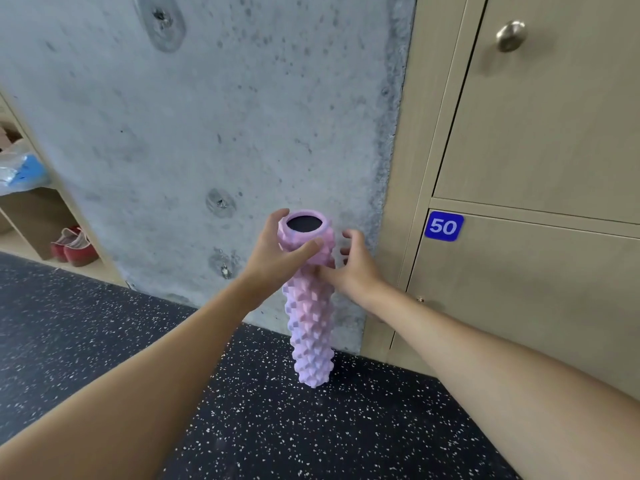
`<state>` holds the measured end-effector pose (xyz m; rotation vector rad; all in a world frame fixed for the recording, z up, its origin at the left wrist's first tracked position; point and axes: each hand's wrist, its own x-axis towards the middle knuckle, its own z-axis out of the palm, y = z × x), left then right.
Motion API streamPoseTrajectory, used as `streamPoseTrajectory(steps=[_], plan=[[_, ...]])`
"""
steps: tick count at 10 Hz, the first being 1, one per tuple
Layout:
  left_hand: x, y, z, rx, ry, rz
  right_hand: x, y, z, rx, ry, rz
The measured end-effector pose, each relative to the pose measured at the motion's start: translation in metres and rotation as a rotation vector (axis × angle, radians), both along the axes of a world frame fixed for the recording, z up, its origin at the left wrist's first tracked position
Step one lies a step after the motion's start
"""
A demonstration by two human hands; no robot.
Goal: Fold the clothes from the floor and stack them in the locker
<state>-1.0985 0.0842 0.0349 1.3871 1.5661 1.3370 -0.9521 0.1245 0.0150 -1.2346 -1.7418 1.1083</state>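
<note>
My left hand [277,258] grips the top end of a pink and lilac spiky foam roller [311,327], thumb across its front and fingers wrapped round the far side, just below the dark hollow opening. The roller stands upright on the black speckled floor [311,438], its lower end at the foot of the grey concrete wall [207,133]. My right hand [356,268] is on the roller's right side. Its thumb touches the knobbly surface below my left thumb, while its fingers are loosely bent and stand a little off the roller, so this hand is open rather than gripping.

Just to the right of the wall is the bank of beige lockers. The locker [536,299] nearest my right hand has its door closed and carries a blue plate [444,226] reading 50 at its upper left corner. Above it is another closed door with a round metal knob [510,35].

Far to the left, an open wooden shelf unit [34,209] holds a pair of red shoes [74,245] on its bottom board and a clear and blue plastic bag [20,171] one level up.
</note>
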Motion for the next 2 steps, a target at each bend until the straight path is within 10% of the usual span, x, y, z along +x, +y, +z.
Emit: streamPoseTrajectory(steps=[2], plan=[[0.007,-0.015,0.016,0.015,0.169,0.066,0.023,-0.014,0.016,0.022,0.007,0.011]])
